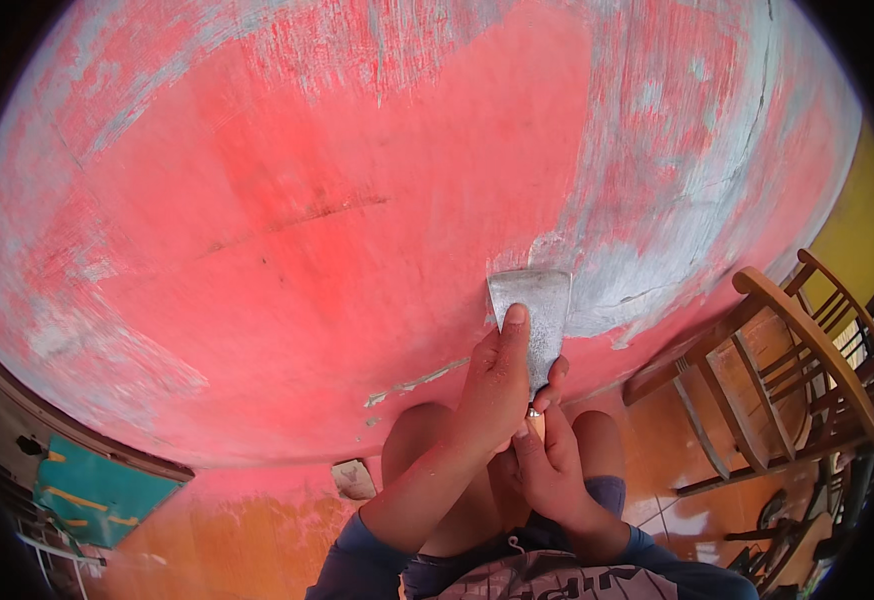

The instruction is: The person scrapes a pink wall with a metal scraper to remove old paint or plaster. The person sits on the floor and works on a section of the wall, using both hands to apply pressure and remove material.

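A wide metal scraper [542, 300] stands with its blade edge against the pink painted wall [407, 225], beside a patch where the paint is worn to pale grey. My left hand [501, 382] presses on the blade's face, its thumb pointing up the metal. Lower down, my right hand [553, 457] closes around the light wooden handle [537, 424] and the neck of the scraper. Pink specks cling to my left hand and forearm. Streaky grey areas show along the wall's top, left and right.
Wooden chairs [819, 360] stand close to the wall at the right. A teal panel [92, 491] with yellow strips is at the lower left, near a white metal frame. Pink dust covers part of the orange tiled floor [234, 540], where a small pale piece [354, 480] lies by the wall.
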Available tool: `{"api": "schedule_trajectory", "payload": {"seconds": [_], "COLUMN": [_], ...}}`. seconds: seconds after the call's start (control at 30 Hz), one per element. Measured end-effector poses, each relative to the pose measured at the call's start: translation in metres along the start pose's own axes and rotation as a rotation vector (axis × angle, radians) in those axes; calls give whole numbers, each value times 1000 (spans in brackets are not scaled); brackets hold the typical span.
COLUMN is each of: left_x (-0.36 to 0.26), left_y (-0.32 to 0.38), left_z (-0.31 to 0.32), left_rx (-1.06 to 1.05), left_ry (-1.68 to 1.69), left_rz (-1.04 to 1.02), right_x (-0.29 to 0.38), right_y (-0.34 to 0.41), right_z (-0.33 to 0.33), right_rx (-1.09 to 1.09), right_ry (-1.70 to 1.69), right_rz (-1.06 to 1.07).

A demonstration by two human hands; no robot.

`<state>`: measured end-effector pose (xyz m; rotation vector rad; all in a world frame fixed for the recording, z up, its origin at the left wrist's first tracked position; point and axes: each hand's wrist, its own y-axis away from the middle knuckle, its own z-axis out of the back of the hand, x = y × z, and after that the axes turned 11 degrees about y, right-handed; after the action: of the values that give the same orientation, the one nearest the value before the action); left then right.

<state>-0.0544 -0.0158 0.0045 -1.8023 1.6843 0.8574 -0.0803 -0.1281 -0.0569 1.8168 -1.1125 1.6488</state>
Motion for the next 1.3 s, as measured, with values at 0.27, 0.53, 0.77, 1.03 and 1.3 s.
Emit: {"api": "schedule_trajectory", "payload": {"seconds": [0.27, 0.53, 0.77, 1.03, 1.3], "left_x": [2, 2, 4, 5, 6], "left_y": [-2, -4, -3, -8, -7], "left_z": [-2, -5, -4, -5, -6], "left_rx": [-7, -38, 26, 56, 30], "left_ry": [5, 11, 37, 5, 58], "left_rz": [-9, 67, -7, -17, 13], "right_x": [9, 16, 15, 20, 23], "right_y": [2, 1, 2, 0, 3], "right_z": [2, 3, 6, 8, 13], "right_rx": [26, -34, 29, 16, 75], "right_ry": [-36, -13, -42, -9, -44], "right_rz": [-35, -61, -37, -47, -114]}}
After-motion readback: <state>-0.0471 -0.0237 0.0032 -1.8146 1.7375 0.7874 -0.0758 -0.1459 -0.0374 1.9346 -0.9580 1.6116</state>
